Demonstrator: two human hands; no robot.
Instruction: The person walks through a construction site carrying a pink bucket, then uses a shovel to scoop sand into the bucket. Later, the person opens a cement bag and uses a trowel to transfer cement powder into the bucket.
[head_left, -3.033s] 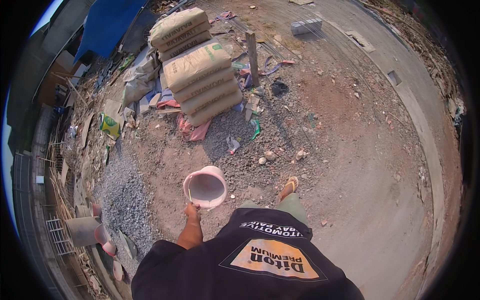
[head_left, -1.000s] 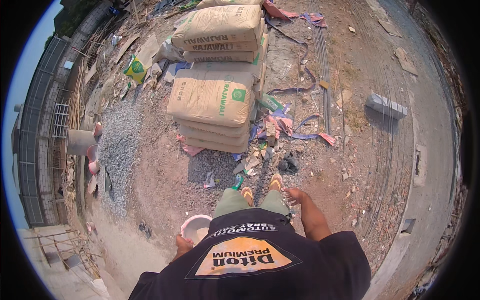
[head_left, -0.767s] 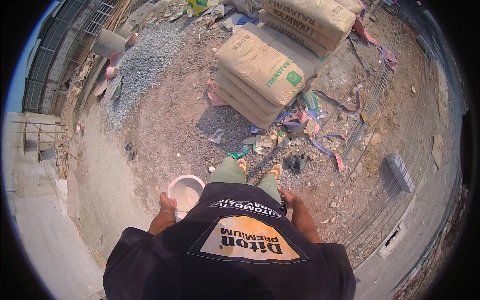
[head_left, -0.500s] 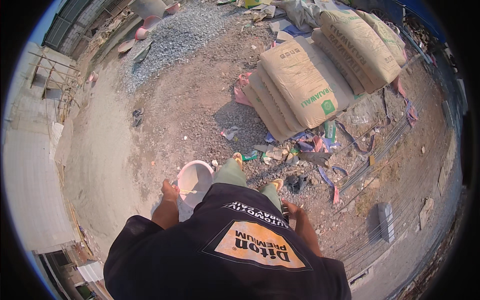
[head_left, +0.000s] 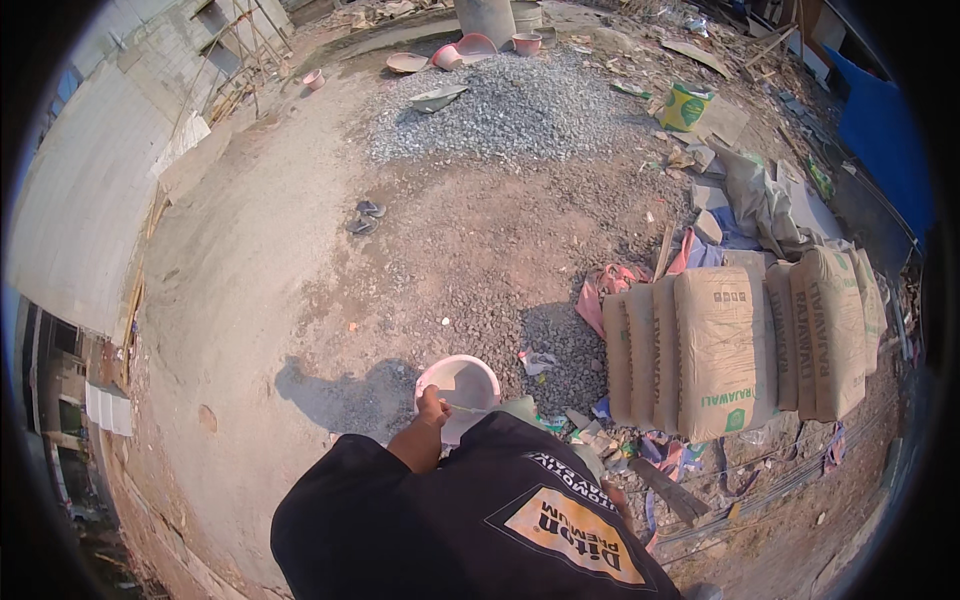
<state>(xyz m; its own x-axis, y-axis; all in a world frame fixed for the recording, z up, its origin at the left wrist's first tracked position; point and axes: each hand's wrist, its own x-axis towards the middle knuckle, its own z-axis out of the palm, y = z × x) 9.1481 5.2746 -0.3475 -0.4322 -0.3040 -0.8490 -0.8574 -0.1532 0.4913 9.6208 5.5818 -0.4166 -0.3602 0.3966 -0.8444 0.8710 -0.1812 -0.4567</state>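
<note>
A round pale pink bucket (head_left: 482, 376) hangs or stands low in front of me, partly hidden by my dark shirt. My left hand (head_left: 432, 404) is closed at its left side, gripping it by what looks like a thin, pale yellowish handle that crosses the opening. The bucket's inside looks pale, with shadow over part of it. Only a small part of my right hand (head_left: 613, 494) shows past the shirt's right side, low near the scrap on the ground; its fingers are mostly hidden.
Stacked brown paper cement bags (head_left: 725, 350) stand to the right, amid scraps and long thin rods (head_left: 770, 505). Ahead lies a grey gravel heap (head_left: 500, 110) with pink buckets behind it. Dark sandals (head_left: 365, 217) lie on the dirt; a pale wall (head_left: 90, 200) rises at left.
My view has turned right and lifted, so the bags sit lower and more of the gravel heap shows. My left hand still holds the bucket. My right hand is more hidden than before.
</note>
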